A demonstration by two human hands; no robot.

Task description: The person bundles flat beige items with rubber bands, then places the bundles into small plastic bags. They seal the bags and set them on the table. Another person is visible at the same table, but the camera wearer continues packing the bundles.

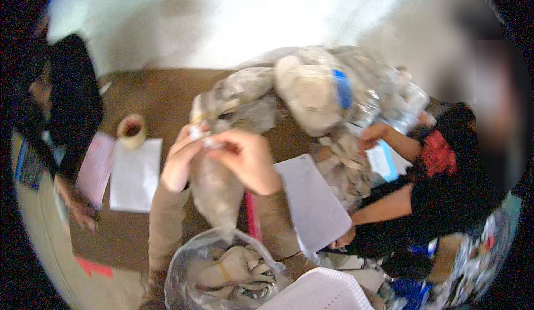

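Observation:
Over the brown table, the fingers of my left hand [181, 158] and my right hand [249, 158] are pinched close together. Between them is the bunched whitish top of a plastic bag [216, 196] with beige contents. Its body hangs or lies below my fingers; motion blur hides the exact grip. Nearer to me, an open clear bag [177, 271] holds beige fabric gloves [222, 274], some bound with a yellowish band. Beyond my hands lies another filled plastic bag [245, 90].
Left are a tape roll [132, 132], white paper [135, 176] and pink paper [94, 168]. A large wrapped bundle [308, 93] lies at the back. White sheets [311, 201] are right of my hands. One co-worker's hand [83, 212] is left; another co-worker's arm [384, 204] reaches in right.

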